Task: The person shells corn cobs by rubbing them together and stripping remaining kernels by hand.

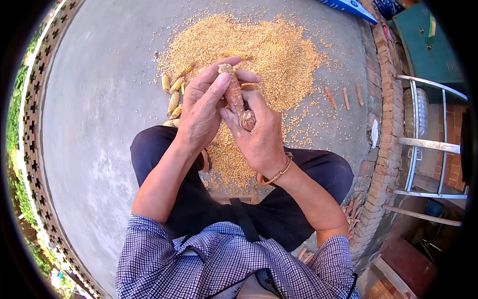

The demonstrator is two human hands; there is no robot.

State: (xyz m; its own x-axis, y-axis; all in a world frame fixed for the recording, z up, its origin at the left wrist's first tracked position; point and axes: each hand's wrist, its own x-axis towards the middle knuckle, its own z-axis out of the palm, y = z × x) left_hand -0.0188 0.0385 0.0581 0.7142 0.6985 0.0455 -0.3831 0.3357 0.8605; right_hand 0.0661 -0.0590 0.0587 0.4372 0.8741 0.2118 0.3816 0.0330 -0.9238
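My left hand (201, 102) is wrapped round a reddish corn cob (233, 94) whose surface shows hardly any kernels. A second cob (247, 119), seen end-on, is gripped in my right hand (264, 132), close against the lower end of the first. Both hands are together above a wide heap of loose yellow kernels (284, 55). Several yellow ears of corn (174, 102) lie at the heap's left edge, and another ear (236, 54) rests on the kernels just beyond my fingers.
Three bare cobs (346, 98) lie on the concrete floor right of the heap. A low brick edge (383, 129) runs along the right, with a metal ladder-like frame (428, 144) and a green cabinet (428, 47) beyond. More cobs (353, 212) lie beside my right knee.
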